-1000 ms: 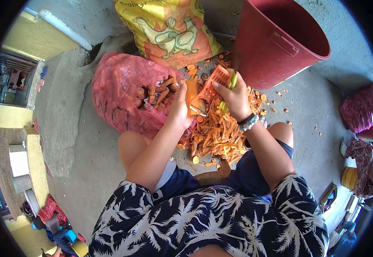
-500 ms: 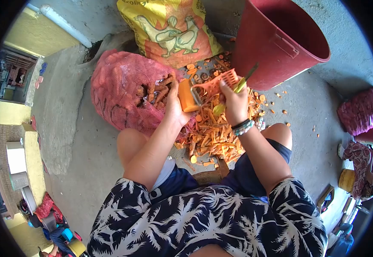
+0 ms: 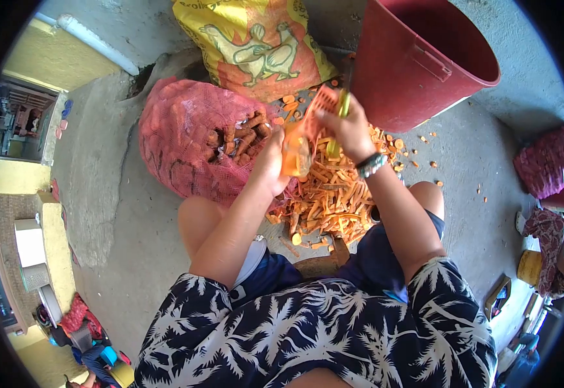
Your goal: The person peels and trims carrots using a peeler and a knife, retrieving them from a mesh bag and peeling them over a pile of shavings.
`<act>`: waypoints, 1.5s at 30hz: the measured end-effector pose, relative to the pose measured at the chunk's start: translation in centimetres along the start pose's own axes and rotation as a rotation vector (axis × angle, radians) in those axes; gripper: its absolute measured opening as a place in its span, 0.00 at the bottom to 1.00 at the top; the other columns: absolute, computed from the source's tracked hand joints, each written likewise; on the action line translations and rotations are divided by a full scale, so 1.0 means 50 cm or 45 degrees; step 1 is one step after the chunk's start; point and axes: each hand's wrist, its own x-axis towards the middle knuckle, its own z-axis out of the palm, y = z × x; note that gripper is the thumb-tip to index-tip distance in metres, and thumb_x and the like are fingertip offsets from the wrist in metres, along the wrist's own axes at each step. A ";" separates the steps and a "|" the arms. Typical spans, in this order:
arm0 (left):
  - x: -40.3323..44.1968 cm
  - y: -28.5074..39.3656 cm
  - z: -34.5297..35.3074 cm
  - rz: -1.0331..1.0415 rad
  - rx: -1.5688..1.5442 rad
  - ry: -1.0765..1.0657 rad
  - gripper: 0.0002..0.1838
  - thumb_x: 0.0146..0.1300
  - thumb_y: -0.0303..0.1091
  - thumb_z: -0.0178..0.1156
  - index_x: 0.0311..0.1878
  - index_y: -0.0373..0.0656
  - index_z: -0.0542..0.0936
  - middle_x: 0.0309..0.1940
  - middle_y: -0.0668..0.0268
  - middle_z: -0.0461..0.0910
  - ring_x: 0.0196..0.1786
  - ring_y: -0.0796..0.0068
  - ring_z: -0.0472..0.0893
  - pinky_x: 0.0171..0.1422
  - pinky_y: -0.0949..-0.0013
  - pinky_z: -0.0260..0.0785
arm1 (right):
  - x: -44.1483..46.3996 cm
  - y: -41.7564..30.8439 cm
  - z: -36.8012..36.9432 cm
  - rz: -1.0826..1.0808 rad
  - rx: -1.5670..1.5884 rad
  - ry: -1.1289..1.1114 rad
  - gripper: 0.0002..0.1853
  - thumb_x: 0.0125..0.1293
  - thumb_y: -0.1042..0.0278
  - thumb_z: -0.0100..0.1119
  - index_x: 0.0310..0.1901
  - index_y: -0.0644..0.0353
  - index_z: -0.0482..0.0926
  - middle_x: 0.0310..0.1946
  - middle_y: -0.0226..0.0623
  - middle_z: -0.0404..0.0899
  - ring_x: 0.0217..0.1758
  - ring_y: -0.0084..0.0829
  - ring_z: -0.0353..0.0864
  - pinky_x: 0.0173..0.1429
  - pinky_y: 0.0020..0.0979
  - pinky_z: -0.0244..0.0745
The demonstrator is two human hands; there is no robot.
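Observation:
My left hand (image 3: 269, 167) is closed around a thick, bright orange peeled carrot (image 3: 289, 154). In my right hand (image 3: 353, 134) is an orange plastic peeler (image 3: 321, 108) with a slotted body, its blade end blurred by motion against the carrot. The same hand also grips a slim yellow-green thing (image 3: 343, 103), perhaps a knife handle; its full shape is hidden. Below both hands, a heap of carrot peelings (image 3: 333, 197) and cut ends covers the floor between my knees. Unpeeled carrots (image 3: 244, 141) show through the opening of a red mesh sack (image 3: 175, 132) left of my left hand.
A yellow and orange sack (image 3: 262, 55) printed with chickens leans at the back. Right of it stands a tall red bin (image 3: 401, 74). Purple mesh sacks (image 3: 544, 161) lie by the right wall. People sit at the far lower left and at the right edge.
My right hand has tilted the peeler more upright and brought its blade end onto the carrot's side. The carrot has turned slightly in my left hand, which stays nearly in place.

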 end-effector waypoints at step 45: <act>0.008 0.007 0.020 0.001 -0.082 0.135 0.20 0.67 0.48 0.43 0.51 0.42 0.71 0.41 0.63 0.76 0.41 0.69 0.77 0.44 0.64 0.72 | -0.052 0.020 0.020 0.002 0.115 0.166 0.15 0.57 0.79 0.58 0.46 0.62 0.70 0.36 0.31 0.76 0.36 0.21 0.76 0.38 0.23 0.76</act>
